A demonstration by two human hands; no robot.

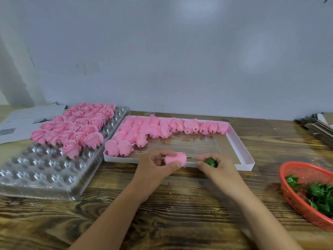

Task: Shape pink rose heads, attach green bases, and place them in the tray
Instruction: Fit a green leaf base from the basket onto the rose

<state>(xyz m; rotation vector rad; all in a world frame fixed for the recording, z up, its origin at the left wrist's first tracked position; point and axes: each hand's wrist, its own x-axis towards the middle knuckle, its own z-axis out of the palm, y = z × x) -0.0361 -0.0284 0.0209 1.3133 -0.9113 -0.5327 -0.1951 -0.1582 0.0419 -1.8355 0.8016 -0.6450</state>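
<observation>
My left hand (158,164) grips a pink rose head (175,158) on its side, its short stem pin pointing right. A small gap away, my right hand (215,164) pinches a green base (210,162) level with that pin. Both hands hover over the near edge of a white box (241,150) holding several closed pink rose buds (162,128). On the left lies a clear plastic cavity tray (41,170) with several finished open roses (79,127) in its far rows.
A red plastic basket (292,195) with several green bases (320,195) sits at the right edge of the wooden table (180,204). Papers (27,120) lie at the far left, a stack of flat cardboard pieces (319,127) at the far right. A grey wall rises behind.
</observation>
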